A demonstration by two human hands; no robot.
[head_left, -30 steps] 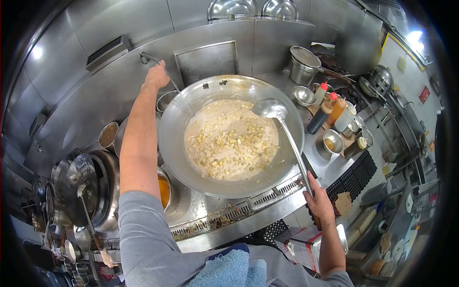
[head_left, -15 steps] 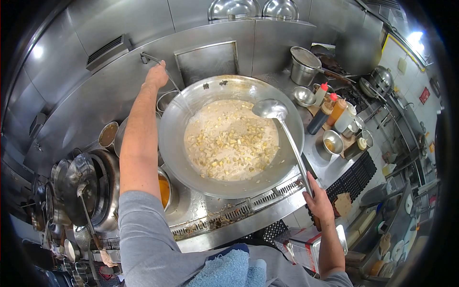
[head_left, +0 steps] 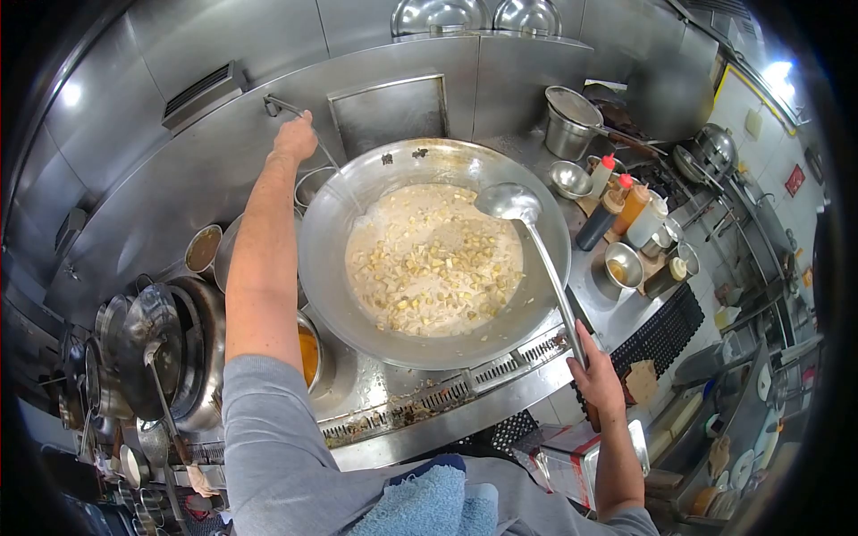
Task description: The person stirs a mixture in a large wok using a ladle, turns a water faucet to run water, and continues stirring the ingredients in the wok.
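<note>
Wok (head_left: 318,277): wide, round, pale metal, set on the steel counter (head_left: 375,384) at mid-view; filled partway with a creamy mixture (head_left: 429,259) dotted with yellowish chunks.
Left grip (head_left: 296,138): reached out to the far left, closed around a thin metal spout (head_left: 329,154) running from the wall, tip angled toward the wok's far-left rim.
Stream (head_left: 357,202): faint, thin, nearly clear, dropping inside the wok by the mixture's edge; judged from this, most likely at the step of adding liquid.
Right grip (head_left: 598,371): low on the near right, closed around the long handle of a ladle (head_left: 510,202).
Ladle bowl: over the mixture's far-right edge; cannot tell whether touching the wok wall or just above.
Spout and ladle together: probably calling for a steady left hold, flow aimed inside the rim, and a lowered ladle for any stirring.
Right of the wok: sauce bottles (head_left: 602,221) and a small metal bowl (head_left: 623,267), close together.
Left forearm (head_left: 261,286): partly covering a container (head_left: 326,364) with orange contents.
Hard to make out: underside of the wok, hidden; upper-right patch, blurred; outer edges, cut off by dark lens curve.
</note>
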